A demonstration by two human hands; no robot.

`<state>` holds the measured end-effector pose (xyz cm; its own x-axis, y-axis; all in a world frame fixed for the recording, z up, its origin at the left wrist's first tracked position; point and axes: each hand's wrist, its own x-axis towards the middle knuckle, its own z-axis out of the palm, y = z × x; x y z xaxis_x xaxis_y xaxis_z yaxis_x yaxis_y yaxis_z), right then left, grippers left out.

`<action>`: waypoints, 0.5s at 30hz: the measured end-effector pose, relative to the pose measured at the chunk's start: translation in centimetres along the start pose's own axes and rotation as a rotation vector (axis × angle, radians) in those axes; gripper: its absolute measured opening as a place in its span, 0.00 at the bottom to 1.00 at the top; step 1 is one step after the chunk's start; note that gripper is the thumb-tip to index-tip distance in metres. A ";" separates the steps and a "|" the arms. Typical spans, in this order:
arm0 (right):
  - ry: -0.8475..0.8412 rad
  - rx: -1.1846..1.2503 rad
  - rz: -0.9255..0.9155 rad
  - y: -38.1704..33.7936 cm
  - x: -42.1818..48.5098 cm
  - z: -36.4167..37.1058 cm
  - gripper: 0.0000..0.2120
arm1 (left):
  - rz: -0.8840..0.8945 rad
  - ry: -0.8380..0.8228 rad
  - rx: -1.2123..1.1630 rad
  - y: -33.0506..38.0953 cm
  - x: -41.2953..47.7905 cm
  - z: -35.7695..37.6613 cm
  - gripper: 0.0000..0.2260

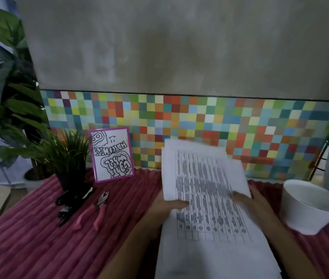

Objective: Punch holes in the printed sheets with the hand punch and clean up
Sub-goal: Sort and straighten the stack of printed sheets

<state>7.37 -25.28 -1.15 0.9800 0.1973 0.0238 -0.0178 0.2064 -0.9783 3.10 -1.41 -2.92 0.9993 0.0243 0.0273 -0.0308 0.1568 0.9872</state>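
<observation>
A stack of printed sheets (206, 228) with a table of dark text lies in front of me on the pink ribbed cloth (28, 244). My left hand (165, 207) grips the left edge of the upper sheets, thumb on top. My right hand (254, 204) holds their right side, fingers on the paper. The upper sheets (200, 168) are raised and blurred, standing up toward the tiled wall. The hand punch (94, 212), with pink handles and a metal head, lies on the cloth to the left, apart from both hands.
A white bowl-shaped container (310, 210) stands at the right. Dark tools (73, 202) lie left of the punch. A small potted plant (69, 158) and a pink-framed drawing (111, 156) stand at the back left, a larger plant (4, 87) beyond.
</observation>
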 end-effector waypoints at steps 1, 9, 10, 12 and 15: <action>-0.008 0.007 0.025 -0.6 -0.3 -0.2 0.10 | 0.027 0.035 -0.013 0.8 -0.6 0.3 0.18; 0.145 -0.075 -0.470 -8.3 -2.5 1.3 0.16 | 0.416 0.247 0.128 9.4 -4.1 3.6 0.10; 0.172 -0.135 -0.559 -9.5 -3.0 1.7 0.16 | 0.488 0.271 0.157 10.5 -4.4 4.0 0.08; 0.175 -0.199 -0.708 -11.4 -3.9 2.8 0.18 | 0.596 0.289 0.183 12.3 -4.9 4.8 0.07; 0.131 -0.253 -0.823 -12.5 -4.7 4.3 0.22 | 0.645 0.287 0.222 13.3 -5.3 5.5 0.10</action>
<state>2.16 -24.63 11.89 0.6774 -0.0360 0.7347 0.7355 0.0129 -0.6774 -2.54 -4.88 10.91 0.7386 0.3063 0.6005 -0.5750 -0.1788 0.7984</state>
